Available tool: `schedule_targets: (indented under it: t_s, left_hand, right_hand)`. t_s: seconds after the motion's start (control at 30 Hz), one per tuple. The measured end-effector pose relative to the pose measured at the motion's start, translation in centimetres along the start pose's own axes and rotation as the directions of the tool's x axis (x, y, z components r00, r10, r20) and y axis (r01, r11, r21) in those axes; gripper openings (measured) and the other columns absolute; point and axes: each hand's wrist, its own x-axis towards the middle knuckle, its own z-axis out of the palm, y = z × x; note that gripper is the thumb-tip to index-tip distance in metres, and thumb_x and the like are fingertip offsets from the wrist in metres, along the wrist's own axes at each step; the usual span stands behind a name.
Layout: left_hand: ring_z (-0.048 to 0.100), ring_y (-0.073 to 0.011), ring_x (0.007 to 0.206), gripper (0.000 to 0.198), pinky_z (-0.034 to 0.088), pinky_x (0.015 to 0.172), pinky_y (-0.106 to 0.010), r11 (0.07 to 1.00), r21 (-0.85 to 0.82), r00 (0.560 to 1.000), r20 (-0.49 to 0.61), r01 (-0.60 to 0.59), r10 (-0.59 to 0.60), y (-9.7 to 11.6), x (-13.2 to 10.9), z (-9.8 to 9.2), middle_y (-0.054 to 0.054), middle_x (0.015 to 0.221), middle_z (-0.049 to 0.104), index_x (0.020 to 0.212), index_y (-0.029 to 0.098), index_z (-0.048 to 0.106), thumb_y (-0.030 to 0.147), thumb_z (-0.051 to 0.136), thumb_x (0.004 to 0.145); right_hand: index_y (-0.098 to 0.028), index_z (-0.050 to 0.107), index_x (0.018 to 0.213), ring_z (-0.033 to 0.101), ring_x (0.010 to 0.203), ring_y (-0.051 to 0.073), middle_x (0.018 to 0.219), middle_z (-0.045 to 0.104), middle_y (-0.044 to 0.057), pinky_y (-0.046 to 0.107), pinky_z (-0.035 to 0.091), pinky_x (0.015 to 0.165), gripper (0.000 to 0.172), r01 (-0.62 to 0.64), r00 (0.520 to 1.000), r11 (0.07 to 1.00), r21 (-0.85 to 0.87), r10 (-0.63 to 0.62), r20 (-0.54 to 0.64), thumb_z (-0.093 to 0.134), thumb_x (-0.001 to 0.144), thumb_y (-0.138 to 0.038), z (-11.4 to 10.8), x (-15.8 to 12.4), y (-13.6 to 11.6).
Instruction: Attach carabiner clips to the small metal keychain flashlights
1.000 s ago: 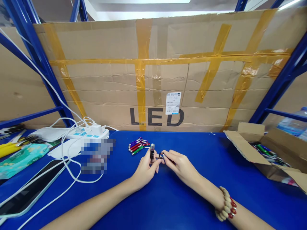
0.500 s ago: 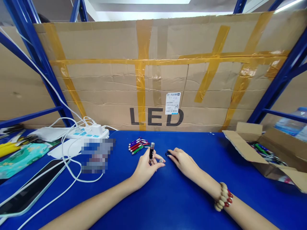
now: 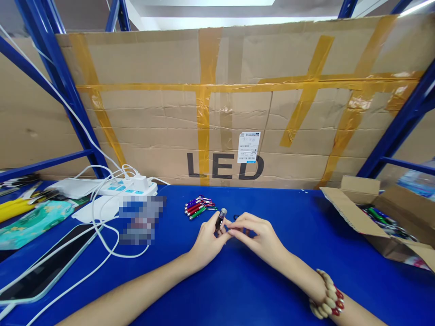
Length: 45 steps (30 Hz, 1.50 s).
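My left hand point(image 3: 208, 241) pinches a small black keychain flashlight point(image 3: 220, 218) with a silver tip, tilted up to the right. My right hand point(image 3: 257, 235) meets it from the right, fingertips pinched at the flashlight's lower end on a small part I cannot make out. Both hands rest on the blue table point(image 3: 238, 280). A beaded bracelet point(image 3: 326, 297) is on my right wrist. A pile of several coloured mini flashlights point(image 3: 198, 207) lies just behind my left hand.
An open cardboard box point(image 3: 380, 217) with more flashlights stands at the right. A white power strip point(image 3: 131, 186) and cables lie at the left, with a tablet point(image 3: 44, 269) and a green packet point(image 3: 34, 222). A taped cardboard wall marked LED point(image 3: 224, 113) closes the back.
My right hand went to the table a little to the right, then came back to the flashlight's base. The flashlight in my left hand has tilted from upright to leaning right.
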Motion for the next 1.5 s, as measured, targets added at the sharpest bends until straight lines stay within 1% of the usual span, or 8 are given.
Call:
schedule_targets:
  t_s: [0.23, 0.37, 0.5, 0.7, 0.87, 1.0, 1.2, 1.5]
  left_hand:
    - [0.044, -0.01, 0.055, 0.034, 0.036, 0.053, -0.021, 0.991, 0.108, 0.996, -0.008, 0.084, -0.084, 0.4, 0.1, 0.0, 0.005, 0.065, 0.048, 0.086, 0.018, 0.048, 0.03, 0.07, 0.063]
    - [0.043, -0.0117, 0.062, 0.029, 0.036, 0.057, -0.023, 0.998, 0.038, 0.996, -0.077, 0.053, -0.05, 0.3, 0.0, -0.3, 0.002, 0.069, 0.045, 0.087, 0.018, 0.049, 0.046, 0.05, 0.079]
    - [0.04, -0.0127, 0.059, 0.049, 0.033, 0.058, -0.024, 0.988, -0.09, 0.985, -0.108, 0.126, -0.136, -0.7, 0.5, -0.6, 0.001, 0.064, 0.044, 0.074, 0.017, 0.049, 0.053, 0.019, 0.088]
    - [0.04, -0.0118, 0.058, 0.043, 0.032, 0.057, -0.024, 0.986, -0.154, 0.994, -0.077, 0.068, -0.081, -1.0, 0.9, -0.4, 0.001, 0.065, 0.045, 0.068, 0.017, 0.046, 0.053, 0.031, 0.086]
    - [0.042, -0.0123, 0.061, 0.031, 0.033, 0.056, -0.022, 0.987, -0.152, 0.999, 0.007, 0.054, -0.053, -0.6, 0.7, -0.3, 0.001, 0.065, 0.049, 0.089, 0.016, 0.053, 0.044, 0.038, 0.086]
    - [0.044, -0.0124, 0.063, 0.027, 0.034, 0.056, -0.022, 0.988, -0.143, 0.998, 0.014, 0.055, -0.054, -0.6, 0.7, -0.3, 0.001, 0.067, 0.05, 0.097, 0.017, 0.051, 0.04, 0.041, 0.086]
    - [0.046, -0.0127, 0.062, 0.024, 0.036, 0.062, -0.024, 0.997, -0.065, 0.995, 0.093, 0.033, -0.027, -0.6, 0.6, -0.3, 0.001, 0.064, 0.052, 0.095, 0.017, 0.053, 0.036, 0.041, 0.086]
    - [0.049, -0.0135, 0.063, 0.027, 0.037, 0.064, -0.025, 0.999, -0.034, 0.988, 0.155, 0.002, 0.004, -0.2, 0.5, -0.3, 0.001, 0.063, 0.054, 0.094, 0.016, 0.055, 0.036, 0.036, 0.088]
  right_hand:
    - [-0.017, 0.068, 0.081, 0.059, 0.057, 0.012, 0.073, 0.067, 0.004, 0.02, 0.047, 0.051, 0.013, -0.248, 0.968, 0.966, -0.074, 0.249, 0.014, 0.055, 0.078, -0.02, -0.3, 0.3, 0.7]
    - [-0.018, 0.068, 0.086, 0.06, 0.072, 0.015, 0.082, 0.065, 0.005, 0.026, 0.047, 0.064, 0.017, -0.157, 0.965, 0.931, -0.329, 0.216, 0.149, 0.052, 0.08, -0.013, -0.6, 0.1, 1.7]
    - [-0.024, 0.064, 0.102, 0.054, 0.09, 0.019, 0.1, 0.061, 0.006, 0.033, 0.042, 0.075, 0.021, -0.024, 0.971, 0.893, -0.449, 0.128, 0.201, 0.052, 0.085, -0.024, -0.3, 0.1, 1.2]
    - [-0.028, 0.067, 0.092, 0.052, 0.086, 0.017, 0.093, 0.063, 0.002, 0.031, 0.034, 0.071, 0.016, 0.157, 0.95, 0.85, -0.503, 0.008, 0.311, 0.053, 0.086, -0.026, 0.6, 0.2, 0.8]
    - [-0.018, 0.066, 0.084, 0.054, 0.077, 0.019, 0.077, 0.063, 0.005, 0.033, 0.033, 0.07, 0.016, 0.222, 0.95, 0.748, -0.625, -0.02, 0.312, 0.05, 0.086, -0.02, 1.0, 0.3, 1.4]
    - [-0.017, 0.064, 0.081, 0.056, 0.074, 0.018, 0.077, 0.064, 0.006, 0.032, 0.036, 0.068, 0.02, 0.17, 0.971, 0.755, -0.634, -0.019, 0.239, 0.046, 0.088, -0.02, 0.5, 0.4, 1.5]
    - [-0.02, 0.066, 0.089, 0.061, 0.076, 0.015, 0.083, 0.067, 0.005, 0.027, 0.047, 0.068, 0.023, 0.001, 0.971, 0.961, -0.275, -0.066, -0.229, 0.046, 0.088, -0.031, -1.0, 0.5, 0.9]
    - [-0.021, 0.069, 0.084, 0.061, 0.074, 0.015, 0.083, 0.065, 0.005, 0.023, 0.05, 0.06, 0.021, 0.008, 0.983, 0.995, -0.1, -0.026, -0.18, 0.052, 0.085, -0.032, -0.5, 0.4, 0.5]
